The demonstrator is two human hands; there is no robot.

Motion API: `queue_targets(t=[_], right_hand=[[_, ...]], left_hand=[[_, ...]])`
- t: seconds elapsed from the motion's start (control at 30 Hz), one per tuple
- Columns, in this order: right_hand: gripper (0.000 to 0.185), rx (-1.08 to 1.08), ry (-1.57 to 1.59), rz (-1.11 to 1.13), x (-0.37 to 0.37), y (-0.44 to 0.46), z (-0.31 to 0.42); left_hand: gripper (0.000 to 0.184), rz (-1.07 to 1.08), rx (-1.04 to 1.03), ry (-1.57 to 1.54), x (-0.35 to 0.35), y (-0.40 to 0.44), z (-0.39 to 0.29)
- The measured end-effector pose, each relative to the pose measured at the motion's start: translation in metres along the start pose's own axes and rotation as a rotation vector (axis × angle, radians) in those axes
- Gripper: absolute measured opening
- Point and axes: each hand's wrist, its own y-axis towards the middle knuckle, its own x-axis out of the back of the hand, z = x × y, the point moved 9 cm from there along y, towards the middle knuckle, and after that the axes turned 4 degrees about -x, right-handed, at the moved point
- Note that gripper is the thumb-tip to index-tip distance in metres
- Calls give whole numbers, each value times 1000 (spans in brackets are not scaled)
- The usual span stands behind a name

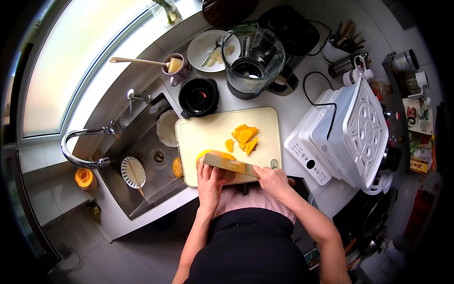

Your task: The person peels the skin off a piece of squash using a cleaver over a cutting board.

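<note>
A cream cutting board [198,135] lies on the counter beside the sink. On its near edge is a piece of orange squash [213,153], partly covered by a wide knife [230,164]. My right hand [273,181] is closed around the knife's handle, at the right. My left hand [209,183] is at the blade's left end, fingers pressed together on the squash, which the blade and fingers partly hide. Cut orange pieces [245,136] sit in a small pile farther up the board.
Left of the board is the sink [146,187] with a chrome faucet [71,147]. A black bowl [198,97] and a glass blender jug [255,61] stand behind the board. A white steamer [347,128] is at the right; half a squash [85,179] sits beyond the sink.
</note>
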Motion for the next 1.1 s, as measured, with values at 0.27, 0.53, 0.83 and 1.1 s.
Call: queue_targets(t=[0.27,0.53,0.83,1.1], right_hand=[[31,40,-20,53,10,0,6],[37,52,-202,-50,-11,-9,20],[39,34,-252,-128,-13,-7,35],[38,-34,-197,-70,-18,5,39]], left_hand=[[73,57,51,-14,0,4,0],[65,-39,-9,-76,8,6,-11],[62,-125,49,-111,-1,-8,3],[59,-105,82,-177,-4,-11,10]])
